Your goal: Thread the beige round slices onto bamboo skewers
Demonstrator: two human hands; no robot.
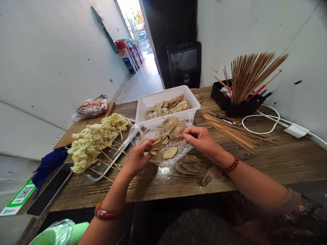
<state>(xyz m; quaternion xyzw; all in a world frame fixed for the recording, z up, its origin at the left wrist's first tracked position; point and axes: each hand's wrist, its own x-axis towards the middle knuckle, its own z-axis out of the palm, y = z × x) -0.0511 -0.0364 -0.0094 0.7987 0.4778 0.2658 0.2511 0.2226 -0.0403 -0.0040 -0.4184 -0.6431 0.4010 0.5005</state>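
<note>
Your left hand: fingers curled toward thumb.
Your right hand: fingertips pinched.
Your forearms: converging forward.

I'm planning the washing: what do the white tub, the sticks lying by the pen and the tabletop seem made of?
White tub: probably plastic, smooth, with rounded, moulded corners. Sticks: likely bamboo, perhaps other wood, thin, tan and matt. Tabletop: apparently brown stained wood, showing grain and knots.
</note>
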